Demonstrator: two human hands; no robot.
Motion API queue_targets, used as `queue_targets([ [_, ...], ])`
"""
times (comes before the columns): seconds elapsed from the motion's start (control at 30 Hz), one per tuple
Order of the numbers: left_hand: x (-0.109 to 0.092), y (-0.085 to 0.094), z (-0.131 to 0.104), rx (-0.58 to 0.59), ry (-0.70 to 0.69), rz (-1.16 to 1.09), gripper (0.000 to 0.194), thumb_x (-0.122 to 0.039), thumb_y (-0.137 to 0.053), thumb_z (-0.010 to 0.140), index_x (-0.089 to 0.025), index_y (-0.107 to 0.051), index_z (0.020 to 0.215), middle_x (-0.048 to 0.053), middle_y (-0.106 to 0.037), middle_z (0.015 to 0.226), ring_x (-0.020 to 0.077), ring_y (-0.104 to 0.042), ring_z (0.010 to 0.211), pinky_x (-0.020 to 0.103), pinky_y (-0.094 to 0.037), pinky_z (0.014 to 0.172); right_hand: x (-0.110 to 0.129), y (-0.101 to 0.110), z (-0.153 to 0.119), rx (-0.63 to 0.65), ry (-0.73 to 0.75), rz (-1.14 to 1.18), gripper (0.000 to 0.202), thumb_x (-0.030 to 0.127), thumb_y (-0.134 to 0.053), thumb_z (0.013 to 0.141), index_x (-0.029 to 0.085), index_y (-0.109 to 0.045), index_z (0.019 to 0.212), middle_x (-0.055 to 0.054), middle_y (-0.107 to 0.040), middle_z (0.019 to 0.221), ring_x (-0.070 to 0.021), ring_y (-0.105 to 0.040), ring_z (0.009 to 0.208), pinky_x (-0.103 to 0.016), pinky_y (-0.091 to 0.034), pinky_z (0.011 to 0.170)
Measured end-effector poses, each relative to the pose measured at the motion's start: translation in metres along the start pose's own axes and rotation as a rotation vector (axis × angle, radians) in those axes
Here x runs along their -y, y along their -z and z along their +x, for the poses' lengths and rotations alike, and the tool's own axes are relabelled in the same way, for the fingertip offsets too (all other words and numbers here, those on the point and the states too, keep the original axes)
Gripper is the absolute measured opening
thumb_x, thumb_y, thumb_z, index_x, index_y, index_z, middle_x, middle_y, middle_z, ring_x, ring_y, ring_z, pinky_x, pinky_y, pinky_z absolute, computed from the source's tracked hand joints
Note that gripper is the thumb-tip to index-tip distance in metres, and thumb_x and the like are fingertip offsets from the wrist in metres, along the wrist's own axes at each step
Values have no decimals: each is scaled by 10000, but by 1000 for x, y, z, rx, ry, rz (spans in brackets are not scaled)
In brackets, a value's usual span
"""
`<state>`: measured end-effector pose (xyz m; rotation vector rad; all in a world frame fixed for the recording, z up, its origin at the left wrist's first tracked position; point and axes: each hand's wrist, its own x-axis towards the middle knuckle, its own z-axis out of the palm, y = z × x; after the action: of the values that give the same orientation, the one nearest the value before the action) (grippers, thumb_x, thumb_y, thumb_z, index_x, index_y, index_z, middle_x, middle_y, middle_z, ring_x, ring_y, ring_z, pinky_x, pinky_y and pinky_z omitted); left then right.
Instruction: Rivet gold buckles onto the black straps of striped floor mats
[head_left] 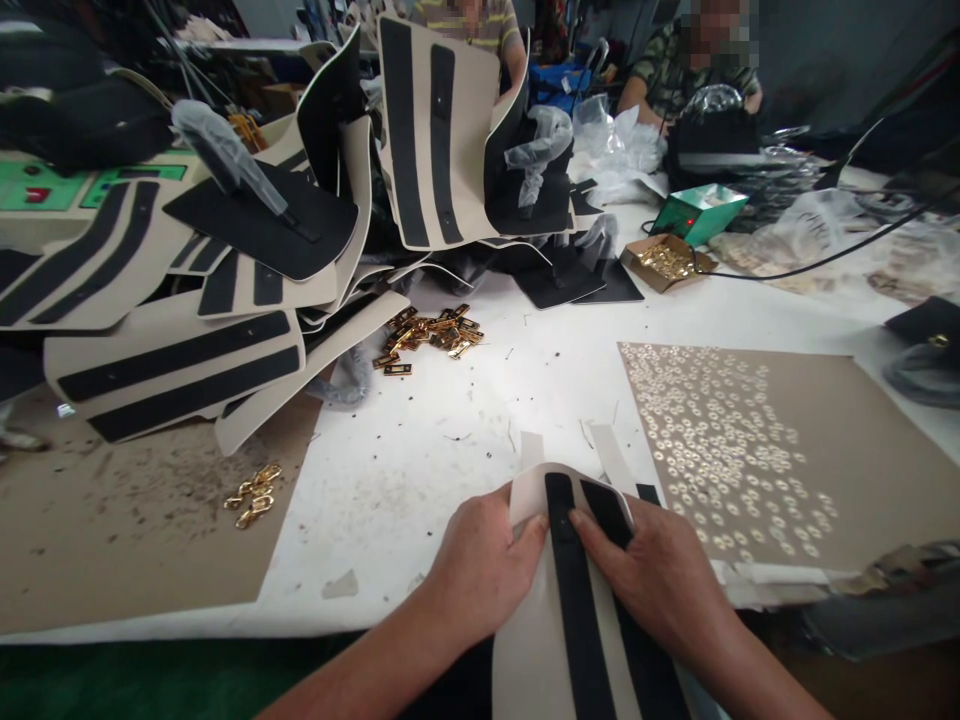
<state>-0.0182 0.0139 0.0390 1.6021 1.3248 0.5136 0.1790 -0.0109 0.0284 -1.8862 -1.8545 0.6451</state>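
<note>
A beige panel with two black strips lies at the table's front edge and runs down toward me, its far end curved. My left hand is closed on its left edge, with the thumb on top beside a black strip. On the opposite edge my right hand grips the same panel, its thumb pressing on the black strip near a small dark fitting. The fingers beneath the panel are hidden. Pale strips stick out past the panel's far end.
Similar striped panels are heaped at the back left. Gold-edged metal pieces and gold clasps lie on the table. Many small gold rings cover a brown board at right. Behind are a green box, a carton of gold parts and two people.
</note>
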Motion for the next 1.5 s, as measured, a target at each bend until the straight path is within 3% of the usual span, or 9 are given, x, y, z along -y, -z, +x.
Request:
queue_targets([
  [0.57, 7, -7, 2, -61, -36, 130, 199, -279, -591, 915, -241, -712, 1069, 49, -784, 873, 276, -751, 841, 384, -598, 809, 1, -2, 0, 16, -8, -88, 295, 432, -512, 954, 271, -759, 979, -48, -807, 910, -302, -764, 837, -361, -517, 722],
  [0.67, 10, -11, -2, -197, -77, 260, 375, -263, -639, 896, -222, -619, 1268, 95, -768, 1051, 312, -738, 967, 449, -605, 860, 1, -2, -1, 26, 5, -100, 282, 407, -516, 964, 265, -753, 1018, -55, -805, 946, -300, -758, 867, -356, -508, 747],
  [0.8, 9, -17, -11, -471, -387, 468, 759, -186, -724, 838, -207, -389, 1518, 168, -537, 1496, 354, -514, 1380, 564, -477, 1113, 3, -2, -1, 28, -13, -148, 239, 357, -545, 960, 252, -750, 1024, -65, -800, 945, -294, -750, 873, -336, -478, 737],
  [0.93, 15, -26, -10, -357, -612, 444, 505, -170, -723, 855, -233, -589, 1338, 108, -625, 1420, 321, -553, 1345, 557, -454, 1151, 11, 0, 2, 22, -19, -151, 212, 300, -565, 942, 236, -745, 1035, -76, -794, 953, -275, -743, 891, -310, -451, 737],
  [1.1, 26, -34, 3, -335, -563, 302, 325, -228, -770, 833, -243, -702, 1151, 73, -696, 1299, 304, -629, 1235, 536, -522, 1080, 17, 14, -2, -16, -14, -113, 205, 336, -621, 898, 230, -727, 1037, -65, -781, 969, -256, -727, 913, -298, -464, 755],
  [1.2, 27, -33, 6, -340, -536, 303, 326, -235, -782, 804, -248, -714, 1123, 66, -709, 1271, 313, -636, 1217, 561, -516, 1076, -3, 25, -23, -195, -7, 7, 328, 325, -647, 875, 228, -686, 1185, -59, -751, 1064, -215, -700, 875, -299, -494, 791],
  [1.3, 25, -32, 3, -339, -525, 301, 302, -244, -768, 807, -246, -715, 1104, 68, -702, 1273, 315, -624, 1226, 569, -498, 1091, -46, 36, -51, -380, -69, 90, 342, 342, -590, 909, 196, -673, 1207, -51, -726, 957, -192, -657, 719, -317, -518, 752],
  [1.4, 25, -32, 2, -358, -525, 294, 282, -247, -755, 814, -237, -708, 1092, 72, -690, 1278, 312, -605, 1241, 566, -482, 1108, -88, 42, -74, -438, -127, 75, 359, 380, -547, 937, 176, -675, 1202, -43, -719, 864, -214, -678, 722, -339, -529, 772],
  [1.5, 27, -32, 2, -371, -521, 290, 293, -250, -757, 810, -232, -698, 1096, 75, -680, 1279, 317, -597, 1238, 574, -486, 1098, -109, 42, -81, -429, -166, 35, 369, 394, -548, 933, 167, -693, 1185, -44, -729, 811, -237, -700, 749, -352, -529, 793],
])
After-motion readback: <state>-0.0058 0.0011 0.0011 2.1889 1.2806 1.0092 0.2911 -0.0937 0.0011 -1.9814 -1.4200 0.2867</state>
